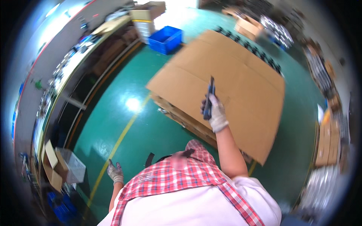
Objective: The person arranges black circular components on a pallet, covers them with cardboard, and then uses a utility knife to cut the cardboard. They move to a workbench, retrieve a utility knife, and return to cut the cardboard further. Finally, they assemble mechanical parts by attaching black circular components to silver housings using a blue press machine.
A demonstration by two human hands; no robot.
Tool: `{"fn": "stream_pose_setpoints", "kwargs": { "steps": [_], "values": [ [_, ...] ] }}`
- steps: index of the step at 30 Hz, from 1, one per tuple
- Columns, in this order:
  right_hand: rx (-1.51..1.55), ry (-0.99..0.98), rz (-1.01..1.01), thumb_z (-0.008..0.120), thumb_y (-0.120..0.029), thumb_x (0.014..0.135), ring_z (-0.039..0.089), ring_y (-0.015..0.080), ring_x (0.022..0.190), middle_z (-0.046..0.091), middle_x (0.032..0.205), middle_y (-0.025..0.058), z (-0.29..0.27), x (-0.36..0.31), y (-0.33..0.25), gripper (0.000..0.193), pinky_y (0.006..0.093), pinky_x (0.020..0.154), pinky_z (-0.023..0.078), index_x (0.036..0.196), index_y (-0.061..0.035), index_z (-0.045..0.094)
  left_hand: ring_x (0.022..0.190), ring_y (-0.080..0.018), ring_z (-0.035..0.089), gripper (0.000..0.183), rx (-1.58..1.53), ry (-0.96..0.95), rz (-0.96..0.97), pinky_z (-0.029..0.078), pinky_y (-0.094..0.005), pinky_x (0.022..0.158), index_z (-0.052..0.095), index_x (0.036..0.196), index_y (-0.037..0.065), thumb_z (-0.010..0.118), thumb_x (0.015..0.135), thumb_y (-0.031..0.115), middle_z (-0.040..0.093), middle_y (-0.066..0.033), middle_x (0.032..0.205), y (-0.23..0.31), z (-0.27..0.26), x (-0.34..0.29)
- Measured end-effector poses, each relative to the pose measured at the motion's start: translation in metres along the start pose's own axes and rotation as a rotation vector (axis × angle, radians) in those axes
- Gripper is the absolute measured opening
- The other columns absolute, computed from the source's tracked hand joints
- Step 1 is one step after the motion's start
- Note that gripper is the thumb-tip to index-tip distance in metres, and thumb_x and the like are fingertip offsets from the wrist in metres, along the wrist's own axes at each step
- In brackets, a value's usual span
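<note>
My right hand [218, 113], in a pale glove with dark fingertips, is wrapped round a utility knife [208, 103]. The knife has a dark blue and black handle, and its narrow tip points away from me. Both are over a large brown cardboard sheet [249, 98]; whether the tip touches it I cannot tell. The sheet lies flat on top of a low stack and shows crease lines. My left hand [115, 173], gloved too, hangs at my left side above the green floor. Its fingers are apart and it holds nothing.
A long workbench [69, 73] with many small items runs along the left wall. Beyond the sheet are a blue crate [166, 39] and a row of black parts [252, 49]. An open carton [52, 165] and a translucent bin [73, 165] stand at lower left; cartons [327, 143] line the right.
</note>
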State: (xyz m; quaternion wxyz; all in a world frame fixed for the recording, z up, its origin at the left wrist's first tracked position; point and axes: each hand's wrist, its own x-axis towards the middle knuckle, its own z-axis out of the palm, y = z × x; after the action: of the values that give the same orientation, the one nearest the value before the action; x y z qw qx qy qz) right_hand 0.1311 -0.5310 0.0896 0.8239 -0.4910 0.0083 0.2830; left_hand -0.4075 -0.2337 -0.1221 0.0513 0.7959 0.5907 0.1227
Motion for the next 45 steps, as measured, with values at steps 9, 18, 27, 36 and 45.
{"fn": "stream_pose_setpoints", "kwargs": {
  "steps": [9,18,27,36,45],
  "values": [
    [0.033,-0.014,0.608,0.063,-0.017,0.093,0.063,0.0234,0.069,0.062,0.08,0.0081,0.08,0.171,0.163,0.01,0.0369,0.06,0.056,0.096,-0.0094,0.057,0.117,-0.0402,0.059,0.06,-0.245,-0.263,-0.127,0.047,-0.0474,0.1,0.049,0.141,0.006,0.064,0.092,0.037,0.062,-0.022,0.128,0.102,0.056,0.133],
    [-0.172,-0.395,0.444,0.064,-0.019,0.097,0.063,0.0203,0.071,0.061,0.088,0.0085,0.405,0.373,0.211,0.024,0.0358,0.059,0.056,0.113,-0.0059,0.051,0.131,-0.0361,0.052,0.061,-0.102,-0.709,-0.696,0.042,-0.0399,0.11,0.052,0.14,0.003,0.054,0.096,0.045,0.055,-0.0235,0.14,-0.046,-0.007,0.225],
    [-0.306,-0.501,0.87,0.071,-0.037,0.092,0.06,0.0182,0.062,0.061,0.078,0.0056,0.591,0.452,0.392,0.036,0.0326,0.052,0.051,0.11,-0.0097,0.056,0.127,-0.0365,0.056,0.057,-0.275,-0.639,-1.233,0.044,-0.0402,0.106,0.056,0.135,0.001,0.057,0.095,0.042,0.059,-0.0221,0.135,-0.138,0.07,0.23],
    [-0.561,-0.568,0.688,0.069,-0.014,0.091,0.063,0.0215,0.065,0.062,0.08,0.0077,0.78,0.558,0.516,0.023,0.0357,0.056,0.054,0.107,-0.0047,0.055,0.127,-0.0406,0.053,0.059,-0.118,-0.849,-0.793,0.043,-0.0429,0.107,0.056,0.133,0.0,0.053,0.096,0.046,0.057,-0.0255,0.135,-0.243,0.141,0.603],
    [-0.622,-0.385,0.694,0.066,-0.026,0.096,0.059,0.0169,0.057,0.063,0.074,0.0046,0.937,0.718,0.581,0.022,0.0312,0.047,0.048,0.107,-0.0084,0.06,0.122,-0.0371,0.058,0.049,-0.437,-0.386,-0.425,0.046,-0.0387,0.103,0.054,0.137,0.004,0.058,0.098,0.033,0.062,-0.0236,0.13,-0.188,0.087,1.064]
  ]
}}
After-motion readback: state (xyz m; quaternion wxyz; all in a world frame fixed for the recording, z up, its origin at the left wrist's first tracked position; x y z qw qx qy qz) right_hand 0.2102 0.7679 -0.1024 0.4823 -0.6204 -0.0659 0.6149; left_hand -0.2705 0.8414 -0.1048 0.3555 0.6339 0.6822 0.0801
